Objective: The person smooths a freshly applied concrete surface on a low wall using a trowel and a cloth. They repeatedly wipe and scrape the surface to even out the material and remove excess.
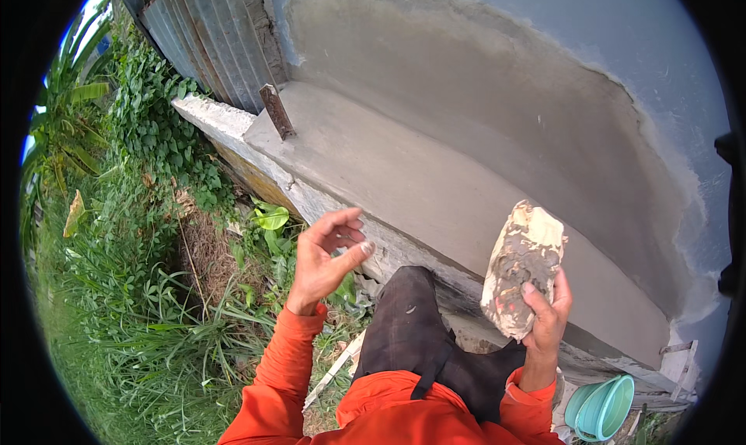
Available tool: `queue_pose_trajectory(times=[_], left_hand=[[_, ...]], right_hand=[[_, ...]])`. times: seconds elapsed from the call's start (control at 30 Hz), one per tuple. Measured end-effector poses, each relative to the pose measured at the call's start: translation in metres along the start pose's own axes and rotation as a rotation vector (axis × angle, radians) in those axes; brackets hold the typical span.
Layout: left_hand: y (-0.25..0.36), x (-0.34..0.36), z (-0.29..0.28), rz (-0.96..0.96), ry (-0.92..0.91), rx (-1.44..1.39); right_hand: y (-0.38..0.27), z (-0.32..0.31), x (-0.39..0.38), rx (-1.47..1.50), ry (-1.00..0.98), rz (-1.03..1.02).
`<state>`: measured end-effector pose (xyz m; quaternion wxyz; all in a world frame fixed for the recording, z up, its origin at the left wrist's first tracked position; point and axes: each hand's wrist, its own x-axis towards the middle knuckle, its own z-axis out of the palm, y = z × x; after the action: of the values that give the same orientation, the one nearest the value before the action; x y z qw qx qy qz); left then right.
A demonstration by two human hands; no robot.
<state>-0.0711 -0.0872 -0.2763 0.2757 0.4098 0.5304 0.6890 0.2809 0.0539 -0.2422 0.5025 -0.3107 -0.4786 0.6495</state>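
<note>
My right hand (546, 319) grips a ragged, cream-coloured block, which looks like a worn foam sponge (519, 252). Wet grey mortar is smeared over its upper face, and my thumb presses on its lower right part. The fingers beneath it are partly hidden. My left hand (330, 257) is raised in the air with its fingers loosely curled and apart, holding nothing. Pale residue shows on its thumb tip. In front of me runs a smooth grey plastered ledge (388, 153), which meets a freshly plastered patch (497, 80) on the wall.
A rusty metal piece (277, 112) stands up from the ledge's far left end, beside corrugated metal sheets (203, 37). At the lower right sits a turquoise bucket (598, 408). Thick grass (155, 328) and leafy vines (159, 118) fill the left side. The blue-grey wall (660, 33) rises beyond.
</note>
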Motion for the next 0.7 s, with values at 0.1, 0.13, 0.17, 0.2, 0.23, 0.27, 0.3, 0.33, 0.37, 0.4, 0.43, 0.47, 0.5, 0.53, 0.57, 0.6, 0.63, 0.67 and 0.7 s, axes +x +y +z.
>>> queue_pose_trajectory(times=[0.1,0.13,0.17,0.2,0.23,0.27,0.3,0.33,0.37,0.4,0.43,0.47,0.5,0.53,0.57,0.6,0.63,0.67,0.7], left_hand=[[0.018,0.085,-0.082,0.295,0.37,0.328],[0.024,0.116,-0.109,0.383,0.443,0.451],[0.028,0.148,-0.132,0.38,0.518,0.548],[0.032,0.179,-0.152,0.426,0.58,0.658],[0.035,0.209,-0.167,0.408,0.589,0.716],[0.034,0.234,-0.177,0.367,0.608,0.793],[0.031,0.254,-0.184,0.351,0.571,0.751],[0.029,0.272,-0.188,0.292,0.543,0.719],[0.028,0.284,-0.191,0.199,0.514,0.695],[0.025,0.293,-0.193,0.129,0.414,0.573],[0.022,0.3,-0.192,0.026,0.312,0.459],[0.02,0.306,-0.191,-0.083,0.228,0.355],[0.013,0.304,-0.187,-0.049,0.258,0.28],[0.011,0.305,-0.186,-0.033,0.285,0.28],[0.008,0.305,-0.184,-0.024,0.322,0.27],[0.007,0.305,-0.182,-0.002,0.333,0.258],[0.006,0.304,-0.182,-0.003,0.337,0.252],[0.006,0.304,-0.182,0.0,0.331,0.25],[0.007,0.305,-0.183,0.003,0.31,0.243]], right_hand=[[-0.04,-0.046,0.023,-0.575,0.225,-0.427],[-0.047,-0.057,0.028,-0.944,0.328,-0.446],[-0.05,-0.066,0.032,-1.268,0.402,-0.45],[-0.05,-0.071,0.035,-1.579,0.506,-0.393],[-0.047,-0.074,0.036,-1.624,0.497,-0.325],[-0.043,-0.074,0.036,-1.673,0.474,-0.288],[-0.037,-0.072,0.035,-1.721,0.457,-0.24],[-0.03,-0.067,0.034,-1.768,0.432,-0.23],[-0.025,-0.06,0.032,-1.777,0.386,-0.218],[-0.019,-0.051,0.031,-1.771,0.364,-0.184],[-0.013,-0.039,0.032,-1.768,0.336,-0.181],[-0.008,-0.024,0.032,-1.763,0.32,-0.191],[-0.003,-0.007,0.033,-1.713,0.262,-0.204],[0.002,0.014,0.035,-1.662,0.217,-0.231],[0.011,0.04,0.036,-1.591,0.143,-0.281],[0.022,0.069,0.037,-1.516,0.074,-0.294],[0.035,0.103,0.039,-1.485,-0.006,-0.281],[0.05,0.138,0.037,-1.473,-0.096,-0.368],[0.062,0.17,0.038,-1.409,-0.229,-0.418]])
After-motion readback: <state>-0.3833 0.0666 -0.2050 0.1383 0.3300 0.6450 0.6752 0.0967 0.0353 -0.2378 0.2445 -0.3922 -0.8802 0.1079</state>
